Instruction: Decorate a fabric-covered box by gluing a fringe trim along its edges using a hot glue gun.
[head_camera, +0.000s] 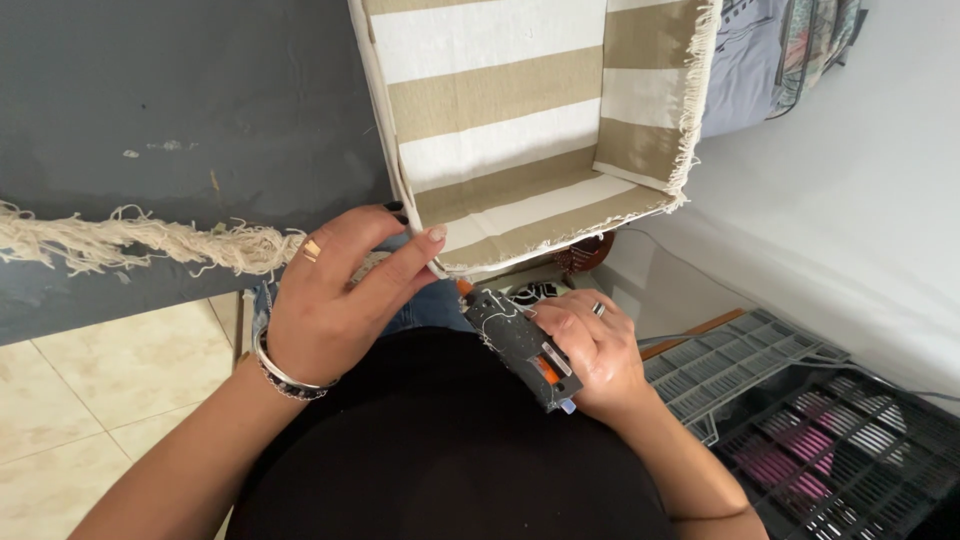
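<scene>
We are looking down on a fabric-lined box with beige and white stripes, tipped so its open side faces us, its near corner hanging just above the lap. The corner edge is where everything meets. Our left hand lies on the left of that corner, fingers stretched to the right and pressed flat along the box's near left edge, the index fingertip right at the corner; this grip is not clenched, more a flat pinch holding the lining down. Our right hand sits near and to the right, wrapped fully around a dark glue gun. The gun's long axis runs from near right up to far left, its orange nozzle pointing at the corner and sitting just beside it, under the left fingertips; whether it touches the fabric we cannot tell. So the nozzle is the closer tool and the left hand the closer hand. A frayed fringe trim trails off left across the dark desk. A black crate sits on the floor at near right.
</scene>
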